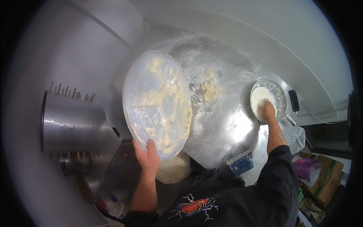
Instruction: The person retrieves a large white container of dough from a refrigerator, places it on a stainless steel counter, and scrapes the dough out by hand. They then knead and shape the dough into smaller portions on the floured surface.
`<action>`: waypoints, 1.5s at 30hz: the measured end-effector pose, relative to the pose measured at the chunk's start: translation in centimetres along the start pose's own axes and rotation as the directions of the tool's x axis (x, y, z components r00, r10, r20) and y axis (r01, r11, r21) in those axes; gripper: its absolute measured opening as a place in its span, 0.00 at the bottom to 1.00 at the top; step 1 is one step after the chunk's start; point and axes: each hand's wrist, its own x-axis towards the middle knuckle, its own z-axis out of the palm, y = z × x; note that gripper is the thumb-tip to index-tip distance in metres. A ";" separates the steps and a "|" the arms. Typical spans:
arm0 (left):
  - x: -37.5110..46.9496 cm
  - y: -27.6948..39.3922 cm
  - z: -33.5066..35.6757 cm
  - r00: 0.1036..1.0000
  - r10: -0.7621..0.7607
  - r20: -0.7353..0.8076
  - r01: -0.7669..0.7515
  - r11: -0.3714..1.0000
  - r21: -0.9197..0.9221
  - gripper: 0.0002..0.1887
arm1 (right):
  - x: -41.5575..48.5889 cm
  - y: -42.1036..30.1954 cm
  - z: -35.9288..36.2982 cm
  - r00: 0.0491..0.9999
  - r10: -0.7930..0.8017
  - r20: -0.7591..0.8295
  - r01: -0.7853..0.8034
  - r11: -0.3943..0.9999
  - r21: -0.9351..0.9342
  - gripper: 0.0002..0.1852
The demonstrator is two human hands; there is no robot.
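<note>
My left hand (pixel 148 156) grips the near rim of a large translucent plastic tub (pixel 158 105), which is tilted up on its edge with pale dough residue smeared over its inside. To its right, a small lump of sticky dough (pixel 210 90) lies on the floury metal worktop (pixel 215 122). My right hand (pixel 268 111) reaches into a round metal pan (pixel 279 96) of white flour (pixel 261 95); its fingertips are hidden in the flour, so whether they hold any cannot be told. A blue scraper (pixel 241 163) dusted with flour lies near the worktop's front edge.
A black phone (pixel 294 100) with a cable lies right of the pan, near a clear plastic bag (pixel 296 139). A large dough mass (pixel 173 168) shows below the tub. Left stands a big metal cylinder (pixel 75 122); cardboard boxes (pixel 326 181) are at lower right.
</note>
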 end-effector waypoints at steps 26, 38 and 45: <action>5.3 0.6 -1.0 0.997 -0.075 -0.009 0.074 0.994 -0.075 0.28 | -2.5 -27.9 -1.9 0.894 0.167 0.416 -0.437 0.114 0.892 0.15; 5.2 0.5 -1.0 0.991 -0.122 -0.053 0.113 0.981 -0.158 0.30 | -0.4 -32.8 -1.6 0.970 0.157 0.186 -0.234 0.392 0.890 0.07; 4.6 -0.4 -1.9 0.989 -0.134 -0.066 0.128 0.988 -0.089 0.31 | 3.6 -41.5 5.7 0.981 -0.177 -0.081 0.177 0.636 0.751 0.11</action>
